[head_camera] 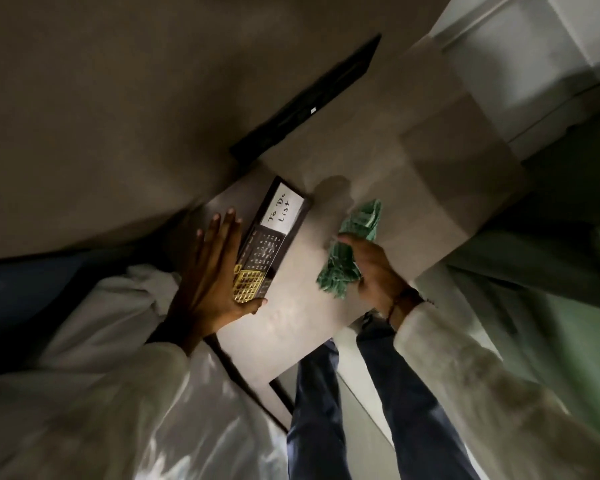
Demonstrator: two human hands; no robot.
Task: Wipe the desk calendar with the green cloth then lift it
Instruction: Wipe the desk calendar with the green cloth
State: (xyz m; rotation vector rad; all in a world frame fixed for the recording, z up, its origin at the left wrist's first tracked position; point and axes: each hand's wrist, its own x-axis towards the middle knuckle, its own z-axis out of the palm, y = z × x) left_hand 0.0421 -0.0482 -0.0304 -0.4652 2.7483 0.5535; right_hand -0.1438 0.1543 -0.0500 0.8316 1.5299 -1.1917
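The long dark desk calendar (272,237) lies flat on the pale table. It has a white "To Do List" card and a gold grid. The crumpled green cloth (352,251) sits just beside it, apart.

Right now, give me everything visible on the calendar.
The calendar is a long dark slab lying flat on the pale table, near the wall. Its far end carries a white panel handwritten "To Do List"; the middle shows a dark date grid, the near end a yellow grid. It looks rigid, like board or plastic. The left hand lies along its left edge, thumb at the near end. The cloth, bunched in the right hand, is apart from it.
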